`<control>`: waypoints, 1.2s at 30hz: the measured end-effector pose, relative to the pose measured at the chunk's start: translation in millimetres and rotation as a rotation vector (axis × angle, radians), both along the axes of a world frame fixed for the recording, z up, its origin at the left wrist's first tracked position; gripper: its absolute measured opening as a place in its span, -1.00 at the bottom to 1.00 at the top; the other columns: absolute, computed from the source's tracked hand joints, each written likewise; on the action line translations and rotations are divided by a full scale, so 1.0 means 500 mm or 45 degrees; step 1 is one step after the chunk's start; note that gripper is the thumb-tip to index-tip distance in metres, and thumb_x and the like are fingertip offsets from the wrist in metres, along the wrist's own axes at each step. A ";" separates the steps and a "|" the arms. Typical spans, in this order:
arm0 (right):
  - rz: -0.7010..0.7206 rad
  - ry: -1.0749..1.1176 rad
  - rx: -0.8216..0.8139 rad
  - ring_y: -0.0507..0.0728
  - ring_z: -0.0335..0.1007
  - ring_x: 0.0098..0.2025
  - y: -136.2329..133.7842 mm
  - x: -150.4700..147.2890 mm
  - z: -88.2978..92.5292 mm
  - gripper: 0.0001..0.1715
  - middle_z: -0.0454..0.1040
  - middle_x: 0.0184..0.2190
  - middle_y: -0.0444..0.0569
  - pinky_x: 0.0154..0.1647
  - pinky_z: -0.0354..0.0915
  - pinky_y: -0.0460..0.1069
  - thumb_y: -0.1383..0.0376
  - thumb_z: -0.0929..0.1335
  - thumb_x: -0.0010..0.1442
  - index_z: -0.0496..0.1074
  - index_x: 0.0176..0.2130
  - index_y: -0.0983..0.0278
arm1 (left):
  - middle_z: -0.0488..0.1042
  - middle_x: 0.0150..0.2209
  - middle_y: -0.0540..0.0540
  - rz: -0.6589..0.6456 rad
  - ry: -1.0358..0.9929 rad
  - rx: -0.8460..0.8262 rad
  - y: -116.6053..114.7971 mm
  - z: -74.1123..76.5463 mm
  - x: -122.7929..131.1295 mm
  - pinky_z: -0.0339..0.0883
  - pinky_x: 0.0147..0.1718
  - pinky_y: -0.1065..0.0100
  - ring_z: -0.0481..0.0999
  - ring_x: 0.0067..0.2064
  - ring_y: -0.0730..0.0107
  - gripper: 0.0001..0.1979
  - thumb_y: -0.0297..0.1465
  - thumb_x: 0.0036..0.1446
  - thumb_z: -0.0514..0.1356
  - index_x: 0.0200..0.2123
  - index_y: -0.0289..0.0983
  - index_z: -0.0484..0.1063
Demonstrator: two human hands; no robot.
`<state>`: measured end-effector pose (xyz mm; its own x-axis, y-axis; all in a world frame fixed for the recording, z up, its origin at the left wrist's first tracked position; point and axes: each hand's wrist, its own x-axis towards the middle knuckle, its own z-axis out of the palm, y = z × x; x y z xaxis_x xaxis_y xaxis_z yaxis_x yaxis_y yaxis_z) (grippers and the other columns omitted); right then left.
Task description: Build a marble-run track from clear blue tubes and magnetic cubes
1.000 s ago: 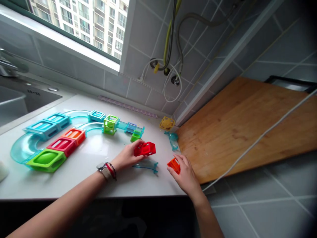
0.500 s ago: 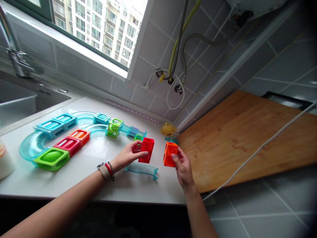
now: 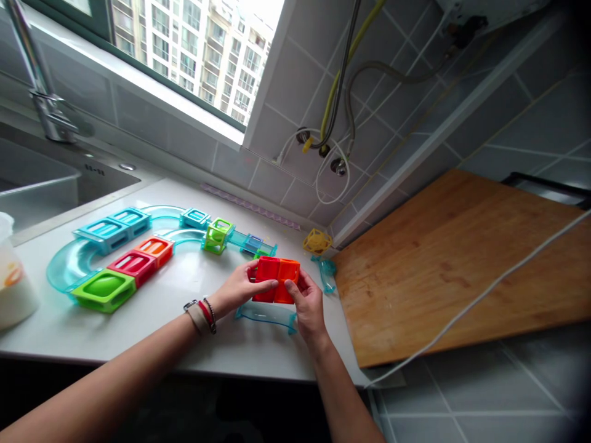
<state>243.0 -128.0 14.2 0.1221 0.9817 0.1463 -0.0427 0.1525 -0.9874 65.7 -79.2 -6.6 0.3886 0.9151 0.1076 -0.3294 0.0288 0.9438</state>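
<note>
My left hand [image 3: 244, 284] is closed on a red block [image 3: 266, 269], thumb across its front. An orange block [image 3: 289, 271] is gripped by my right hand [image 3: 308, 303], and its side meets the red block's side. Both are held above the white counter. Just below them lies a clear blue curved track piece [image 3: 265, 314]. Behind and to the left runs a looped track of clear blue channels with a green block [image 3: 105, 289], a dark red block [image 3: 133, 264], light blue frames [image 3: 108, 234] and a green cube [image 3: 217, 236].
A yellow frame ball [image 3: 317, 241] and a small clear blue piece [image 3: 327, 271] lie near the back corner. A wooden board [image 3: 452, 264] leans at the right with a white cable [image 3: 471, 301] across it. A sink [image 3: 106, 184] and a whitish container [image 3: 13, 289] are at the left.
My right hand has moved left with the orange block, closing the gap to the red block, so the two now touch. My left hand stays nearly in place. The view has shifted slightly.
</note>
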 end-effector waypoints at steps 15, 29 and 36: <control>0.312 -0.235 -0.032 0.25 0.50 0.09 0.028 0.087 0.008 -0.27 0.56 0.06 0.09 0.07 0.46 0.09 0.20 0.63 -0.06 0.46 0.08 0.23 | 0.58 -0.07 -0.16 -0.036 0.139 0.309 -0.002 -0.002 -0.001 0.52 -0.10 0.21 0.61 -0.09 0.18 -0.46 -0.36 -0.04 0.42 0.01 -0.27 0.35; 0.259 -0.234 -0.049 0.28 0.56 0.01 0.046 0.176 -0.097 -0.29 0.59 0.03 0.11 0.06 0.47 0.13 0.06 0.60 -0.03 0.47 0.06 0.24 | 0.60 -0.01 -0.19 0.093 0.420 0.394 -0.001 -0.038 0.006 0.61 -0.16 0.21 0.64 -0.01 0.14 -0.63 -0.39 0.07 0.35 -0.02 -0.22 0.46; 0.277 -0.143 -0.060 0.25 0.51 0.08 0.044 0.186 -0.117 -0.22 0.53 0.09 0.12 0.12 0.44 0.14 0.13 0.62 -0.05 0.41 0.11 0.19 | 0.59 -0.04 -0.19 0.219 0.587 0.557 -0.015 -0.019 -0.002 0.61 -0.18 0.26 0.64 -0.06 0.24 -0.71 -0.30 0.23 0.29 -0.01 -0.24 0.47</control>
